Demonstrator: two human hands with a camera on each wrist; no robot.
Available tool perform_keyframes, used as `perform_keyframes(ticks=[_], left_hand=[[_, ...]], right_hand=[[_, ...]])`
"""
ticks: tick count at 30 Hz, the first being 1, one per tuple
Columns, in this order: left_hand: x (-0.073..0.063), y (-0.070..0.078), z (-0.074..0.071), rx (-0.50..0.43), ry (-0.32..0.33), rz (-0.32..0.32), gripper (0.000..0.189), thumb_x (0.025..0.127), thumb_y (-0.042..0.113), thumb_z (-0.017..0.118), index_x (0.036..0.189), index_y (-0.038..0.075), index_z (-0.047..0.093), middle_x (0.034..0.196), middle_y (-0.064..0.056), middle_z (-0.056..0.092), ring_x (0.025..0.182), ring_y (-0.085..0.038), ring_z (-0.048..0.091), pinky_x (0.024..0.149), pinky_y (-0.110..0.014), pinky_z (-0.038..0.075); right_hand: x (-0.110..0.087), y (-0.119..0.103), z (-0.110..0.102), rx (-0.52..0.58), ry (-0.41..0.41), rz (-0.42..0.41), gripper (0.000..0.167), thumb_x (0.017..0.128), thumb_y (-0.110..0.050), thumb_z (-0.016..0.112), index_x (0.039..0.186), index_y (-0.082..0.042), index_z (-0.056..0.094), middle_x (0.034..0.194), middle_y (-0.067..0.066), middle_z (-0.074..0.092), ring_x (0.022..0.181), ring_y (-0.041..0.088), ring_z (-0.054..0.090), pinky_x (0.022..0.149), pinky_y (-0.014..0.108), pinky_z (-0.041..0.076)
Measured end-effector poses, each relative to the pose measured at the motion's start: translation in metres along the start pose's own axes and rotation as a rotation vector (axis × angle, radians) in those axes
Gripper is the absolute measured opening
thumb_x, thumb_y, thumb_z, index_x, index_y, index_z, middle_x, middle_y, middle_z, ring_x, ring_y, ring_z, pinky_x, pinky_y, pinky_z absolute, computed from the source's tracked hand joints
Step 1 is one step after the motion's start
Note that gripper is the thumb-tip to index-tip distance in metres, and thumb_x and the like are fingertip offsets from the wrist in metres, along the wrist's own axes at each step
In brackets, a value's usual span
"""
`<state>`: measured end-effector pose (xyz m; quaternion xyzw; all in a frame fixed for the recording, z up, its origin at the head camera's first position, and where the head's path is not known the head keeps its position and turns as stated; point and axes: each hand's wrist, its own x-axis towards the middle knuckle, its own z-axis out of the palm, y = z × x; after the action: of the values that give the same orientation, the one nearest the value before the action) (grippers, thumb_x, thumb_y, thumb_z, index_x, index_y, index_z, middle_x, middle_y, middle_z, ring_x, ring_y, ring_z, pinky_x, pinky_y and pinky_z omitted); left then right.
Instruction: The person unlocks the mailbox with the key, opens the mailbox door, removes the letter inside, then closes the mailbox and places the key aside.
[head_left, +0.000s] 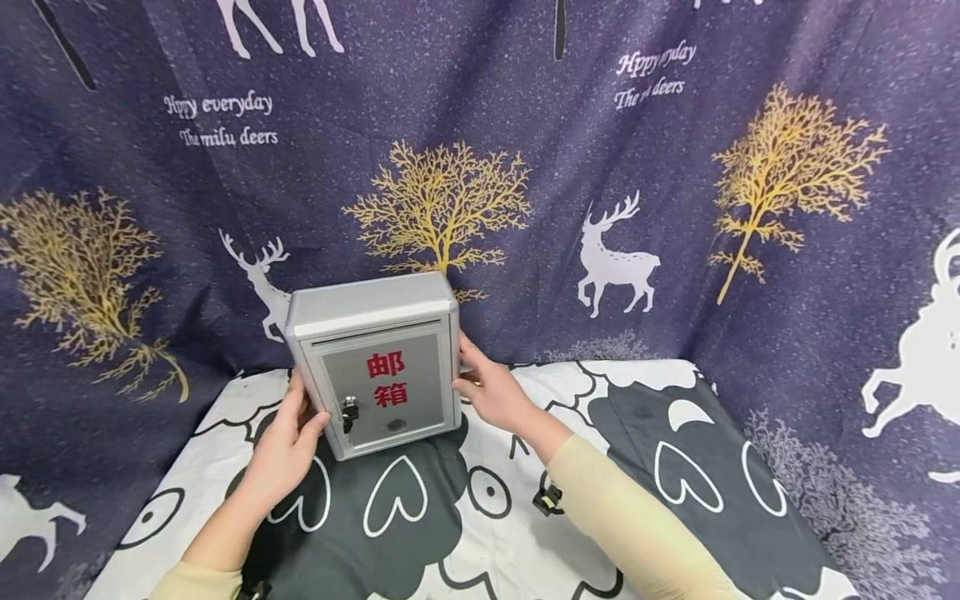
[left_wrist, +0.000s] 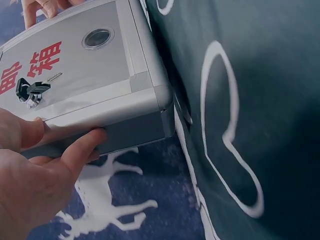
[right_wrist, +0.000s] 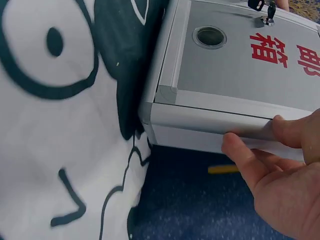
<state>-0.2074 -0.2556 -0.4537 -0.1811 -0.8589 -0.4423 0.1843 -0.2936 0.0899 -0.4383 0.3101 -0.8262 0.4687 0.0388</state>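
A silver metal mailbox [head_left: 420,358] with two red characters stands upright, a little tilted, over the patterned cloth. Its left side is held by my left hand [head_left: 281,450], thumb at the front edge and fingers along the side wall. On the opposite side, my right hand [head_left: 495,392] grips the box the same way, its thumb [right_wrist: 290,131] at the front frame. A lock with keys [head_left: 348,412] hangs on the left of the door, and the left wrist view shows the keys [left_wrist: 37,89] close above the left thumb. A round window [right_wrist: 210,37] sits low on the door. The box's back is hidden.
Beneath lies a black-and-white cloth [head_left: 495,533] with heart and eye prints. Dark blue curtains [head_left: 480,100] with deer and golden trees rise behind and at both sides. A small black-and-yellow strap piece [head_left: 549,499] shows by the right sleeve.
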Motion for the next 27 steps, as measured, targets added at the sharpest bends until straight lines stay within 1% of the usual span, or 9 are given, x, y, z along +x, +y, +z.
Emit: perform_keyframes(ticks=[2,4,7,9,11,17,21,23,27], left_hand=[[0.004,0.003,0.006,0.026,-0.009,-0.012,0.088,0.114,-0.005,0.056,0.179,0.007,-0.001,0.170,-0.042,0.030,0.147,-0.060,0.046,0.106,0.000,0.032],[0.008,0.006,0.011,0.039,-0.029,-0.029,0.087,0.115,-0.002,0.055,0.180,0.008,-0.002,0.171,-0.040,0.031,0.149,-0.058,0.046,0.110,-0.008,0.038],[0.013,0.009,0.020,0.044,-0.055,-0.046,0.087,0.116,0.002,0.055,0.180,0.013,-0.003,0.172,-0.038,0.032,0.151,-0.055,0.047,0.117,-0.034,0.048],[0.016,0.011,0.026,0.031,-0.068,-0.052,0.087,0.117,0.002,0.055,0.181,0.016,-0.002,0.174,-0.035,0.030,0.152,-0.053,0.046,0.117,-0.053,0.047],[0.019,0.012,0.032,0.015,-0.083,-0.053,0.087,0.117,0.003,0.055,0.181,0.018,-0.003,0.175,-0.034,0.029,0.153,-0.052,0.046,0.117,-0.061,0.046],[0.027,0.014,0.048,-0.031,-0.120,-0.056,0.087,0.117,0.006,0.055,0.181,0.021,-0.001,0.176,-0.033,0.030,0.153,-0.050,0.047,0.117,-0.065,0.047],[0.033,0.014,0.060,-0.070,-0.132,-0.030,0.088,0.116,0.003,0.057,0.181,0.020,0.000,0.175,-0.032,0.031,0.151,-0.051,0.049,0.114,-0.067,0.049],[0.037,0.015,0.066,-0.100,-0.141,-0.010,0.089,0.115,0.000,0.057,0.181,0.018,0.000,0.176,-0.032,0.029,0.152,-0.051,0.048,0.115,-0.067,0.049],[0.045,0.016,0.077,-0.148,-0.169,0.015,0.087,0.115,-0.002,0.056,0.181,0.013,0.000,0.181,-0.029,0.019,0.157,-0.049,0.041,0.121,-0.064,0.042]], right_hand=[[-0.007,0.000,-0.006,0.013,0.014,0.000,0.092,0.110,0.001,0.067,0.181,-0.019,0.014,0.160,0.023,0.059,0.132,0.038,0.071,0.109,0.041,0.060],[-0.014,0.002,-0.012,0.008,0.034,0.007,0.092,0.109,0.002,0.067,0.181,-0.018,0.014,0.161,0.025,0.057,0.133,0.040,0.070,0.109,0.043,0.060],[-0.024,0.004,-0.020,-0.015,0.067,0.031,0.091,0.109,0.000,0.068,0.181,-0.017,0.014,0.162,0.027,0.056,0.132,0.041,0.071,0.108,0.046,0.061],[-0.031,0.005,-0.025,-0.040,0.085,0.053,0.091,0.110,-0.001,0.068,0.181,-0.018,0.014,0.161,0.027,0.056,0.128,0.041,0.072,0.106,0.046,0.062],[-0.037,0.006,-0.030,-0.048,0.095,0.070,0.091,0.110,-0.002,0.068,0.181,-0.019,0.014,0.160,0.027,0.058,0.127,0.042,0.073,0.104,0.046,0.063],[-0.054,0.009,-0.044,-0.072,0.126,0.105,0.090,0.110,-0.002,0.068,0.181,-0.021,0.016,0.160,0.024,0.059,0.125,0.041,0.074,0.101,0.045,0.065],[-0.064,0.012,-0.051,-0.092,0.145,0.120,0.090,0.110,-0.003,0.068,0.181,-0.020,0.016,0.161,0.024,0.058,0.125,0.040,0.075,0.099,0.047,0.065],[-0.068,0.014,-0.055,-0.092,0.156,0.129,0.090,0.110,-0.004,0.069,0.181,-0.019,0.016,0.162,0.024,0.057,0.125,0.039,0.075,0.099,0.048,0.065],[-0.077,0.019,-0.062,-0.074,0.178,0.152,0.089,0.110,-0.004,0.069,0.181,-0.019,0.016,0.163,0.026,0.055,0.127,0.040,0.074,0.100,0.048,0.065]])
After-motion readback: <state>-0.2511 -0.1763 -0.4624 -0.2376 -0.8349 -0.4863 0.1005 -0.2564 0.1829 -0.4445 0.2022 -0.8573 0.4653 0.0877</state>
